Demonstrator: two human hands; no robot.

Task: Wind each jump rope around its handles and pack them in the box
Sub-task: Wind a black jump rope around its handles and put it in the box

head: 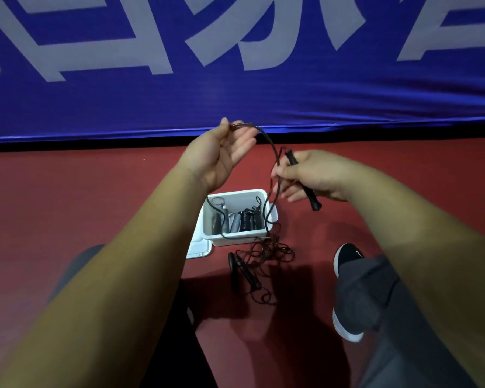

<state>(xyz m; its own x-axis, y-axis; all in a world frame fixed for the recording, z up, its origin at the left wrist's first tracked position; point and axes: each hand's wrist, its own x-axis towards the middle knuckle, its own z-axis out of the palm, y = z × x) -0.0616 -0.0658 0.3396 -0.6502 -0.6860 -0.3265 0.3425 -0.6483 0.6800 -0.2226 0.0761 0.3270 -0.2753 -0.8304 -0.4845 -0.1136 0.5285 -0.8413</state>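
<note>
My right hand (311, 175) grips a black jump-rope handle (303, 180), held slanted above the floor. A thin dark rope (272, 144) arcs from that handle up to my left hand (224, 152), which pinches it between thumb and fingertips with the palm up. The remaining rope hangs down past the box into a tangled pile (266, 253) on the red floor, beside the second black handle (247, 273). A white box (235, 239) stands on the floor below my hands and holds several wound jump ropes (244, 219).
The box's white lid (198, 247) lies against its left side. A blue banner (235, 65) with large white characters closes off the far side. My grey-trousered legs and a black shoe (347, 256) flank the pile on the red floor (67, 191).
</note>
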